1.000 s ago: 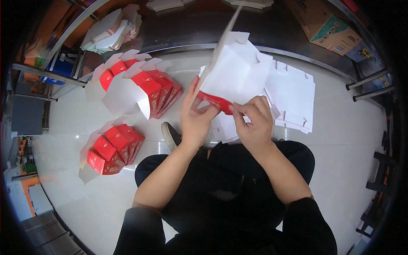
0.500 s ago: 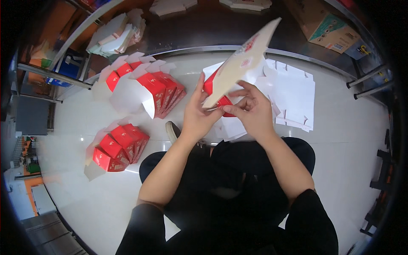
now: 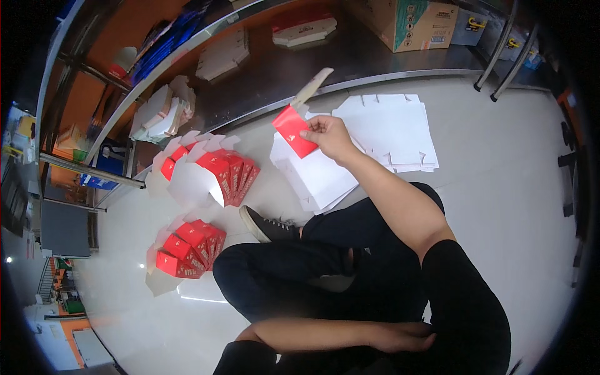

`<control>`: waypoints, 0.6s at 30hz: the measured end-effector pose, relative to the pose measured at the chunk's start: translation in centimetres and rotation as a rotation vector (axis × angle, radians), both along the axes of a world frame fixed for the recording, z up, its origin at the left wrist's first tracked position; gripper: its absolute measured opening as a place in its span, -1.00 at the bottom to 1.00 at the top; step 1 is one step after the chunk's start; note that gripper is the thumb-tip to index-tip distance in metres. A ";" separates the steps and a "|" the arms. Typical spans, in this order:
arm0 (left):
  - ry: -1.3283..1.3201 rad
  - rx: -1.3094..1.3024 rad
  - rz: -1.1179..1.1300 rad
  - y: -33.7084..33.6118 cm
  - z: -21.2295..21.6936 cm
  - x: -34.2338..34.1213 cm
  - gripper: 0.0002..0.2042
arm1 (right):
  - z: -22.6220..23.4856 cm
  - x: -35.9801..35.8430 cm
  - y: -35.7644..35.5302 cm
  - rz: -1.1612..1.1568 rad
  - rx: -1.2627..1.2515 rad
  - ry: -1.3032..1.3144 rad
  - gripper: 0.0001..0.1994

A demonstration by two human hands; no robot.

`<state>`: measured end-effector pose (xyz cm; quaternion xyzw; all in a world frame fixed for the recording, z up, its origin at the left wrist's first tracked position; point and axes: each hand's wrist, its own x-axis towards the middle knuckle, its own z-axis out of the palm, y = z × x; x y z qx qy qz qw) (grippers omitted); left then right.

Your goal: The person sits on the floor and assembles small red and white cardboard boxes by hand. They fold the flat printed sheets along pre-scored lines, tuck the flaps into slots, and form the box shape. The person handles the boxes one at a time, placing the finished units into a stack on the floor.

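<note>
My right hand (image 3: 328, 137) pinches a folded red carton (image 3: 291, 127) by its near right edge. Its pale lid flap sticks up and away at the far side. Below the carton lies a stack of flat white carton blanks (image 3: 319, 181), with another pile of white blanks (image 3: 387, 131) to its right. My left hand (image 3: 403, 337) rests across my lap by my right sleeve, its fingers loosely stretched and partly hidden, with nothing seen in it. On the floor to the left stand two nested groups of red cartons, a farther one (image 3: 230, 172) and a nearer one (image 3: 187, 247).
A steel shelf (image 3: 250, 94) runs along the far side, bearing flat carton stacks (image 3: 306, 31) and a brown cardboard box (image 3: 415, 25). More folded cartons (image 3: 162, 112) sit at its left end. Metal legs (image 3: 512, 62) stand at the far right. My shoe (image 3: 269, 224) is beside the white blanks.
My left hand has let go of the carton and dropped back to my lap. My right hand alone now holds the carton, farther left. The view has shifted.
</note>
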<state>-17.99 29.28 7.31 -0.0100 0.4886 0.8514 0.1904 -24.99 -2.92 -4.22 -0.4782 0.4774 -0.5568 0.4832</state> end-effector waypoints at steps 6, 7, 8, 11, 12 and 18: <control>-0.222 0.185 0.169 2.1 -1.9 -0.1 -0.25 | 1.2 -0.8 1.5 -0.006 0.053 -0.092 -0.81; -0.224 0.158 0.170 1.7 -2.0 0.3 -0.25 | 1.7 -0.7 1.6 -0.008 0.062 -0.102 -0.83; -0.230 0.129 0.173 1.3 -2.1 0.7 -0.25 | 1.9 -0.5 1.4 -0.002 0.052 -0.091 -0.83; 0.087 -0.223 0.390 -1.7 -4.8 2.3 -0.30 | 2.2 -0.4 1.4 -0.010 0.046 -0.096 -0.82; 0.196 -0.374 0.540 -3.1 -4.3 2.8 -0.34 | 2.3 -0.8 1.6 -0.030 0.054 -0.122 -0.81; -0.275 -1.752 1.370 -20.6 -7.1 11.7 0.17 | 6.3 -1.4 3.6 0.085 0.249 -0.593 -0.67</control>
